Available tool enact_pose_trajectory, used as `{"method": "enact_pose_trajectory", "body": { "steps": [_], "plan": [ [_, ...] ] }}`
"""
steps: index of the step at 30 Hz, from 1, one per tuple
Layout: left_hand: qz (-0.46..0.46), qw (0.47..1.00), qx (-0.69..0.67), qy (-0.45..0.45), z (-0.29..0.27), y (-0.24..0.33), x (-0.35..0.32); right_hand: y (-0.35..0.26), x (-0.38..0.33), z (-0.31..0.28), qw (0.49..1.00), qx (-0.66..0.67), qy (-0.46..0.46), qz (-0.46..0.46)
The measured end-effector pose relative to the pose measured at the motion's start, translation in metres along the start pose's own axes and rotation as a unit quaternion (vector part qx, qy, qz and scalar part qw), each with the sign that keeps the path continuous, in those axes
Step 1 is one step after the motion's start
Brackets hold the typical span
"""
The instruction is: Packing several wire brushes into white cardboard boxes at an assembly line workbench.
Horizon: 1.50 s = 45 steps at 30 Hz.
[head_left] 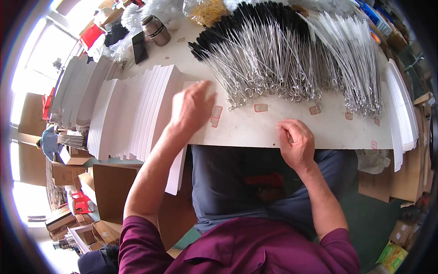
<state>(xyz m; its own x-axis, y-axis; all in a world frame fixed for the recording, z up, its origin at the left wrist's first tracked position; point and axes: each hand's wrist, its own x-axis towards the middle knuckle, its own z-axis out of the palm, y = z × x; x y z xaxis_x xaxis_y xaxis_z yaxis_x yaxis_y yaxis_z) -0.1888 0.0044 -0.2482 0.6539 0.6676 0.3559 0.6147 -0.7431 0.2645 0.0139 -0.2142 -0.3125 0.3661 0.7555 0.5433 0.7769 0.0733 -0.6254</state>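
The black brushes (273, 59) lie in a broad, fanned heap on the counter (237, 130), bristles at the far side, thin silver wire stems running nearer and ending in small rings. The white brushes (356, 68) lie just right of them, pale bristles also far, rings near. Both heaps are beyond the right hand (296, 142), well apart from it. Left of the left hand (194, 107), long white cartons (148, 107) stand side by side in a slanting row, narrow edges up, their near ends around the counter's front edge.
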Motion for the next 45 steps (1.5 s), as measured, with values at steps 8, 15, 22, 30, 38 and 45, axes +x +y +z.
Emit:
{"method": "enact_pose_trajectory", "body": {
  "steps": [8,15,22,30,38,45],
  "plan": [
    [0.065,0.986,-0.034,-0.150,0.025,0.009,0.007,-0.003,0.001,0.003,1.000,-0.012,0.012,-0.009],
    [0.098,0.978,-0.163,-0.090,0.024,0.000,0.000,-0.002,0.001,0.004,1.000,-0.013,0.004,0.010],
    [-0.034,0.979,-0.196,-0.055,0.032,0.005,0.024,-0.006,0.003,0.004,1.000,-0.022,0.001,0.008],
    [-0.097,0.963,-0.100,-0.230,0.030,0.026,0.036,-0.006,0.003,0.005,0.999,-0.037,0.012,-0.005],
    [-0.059,0.988,-0.064,-0.127,0.038,0.019,0.032,-0.006,0.004,0.004,0.999,-0.049,0.011,-0.013],
    [0.051,0.984,0.004,-0.169,0.037,0.013,0.038,-0.005,0.003,0.004,0.999,-0.050,0.008,-0.014]
  ]
}}
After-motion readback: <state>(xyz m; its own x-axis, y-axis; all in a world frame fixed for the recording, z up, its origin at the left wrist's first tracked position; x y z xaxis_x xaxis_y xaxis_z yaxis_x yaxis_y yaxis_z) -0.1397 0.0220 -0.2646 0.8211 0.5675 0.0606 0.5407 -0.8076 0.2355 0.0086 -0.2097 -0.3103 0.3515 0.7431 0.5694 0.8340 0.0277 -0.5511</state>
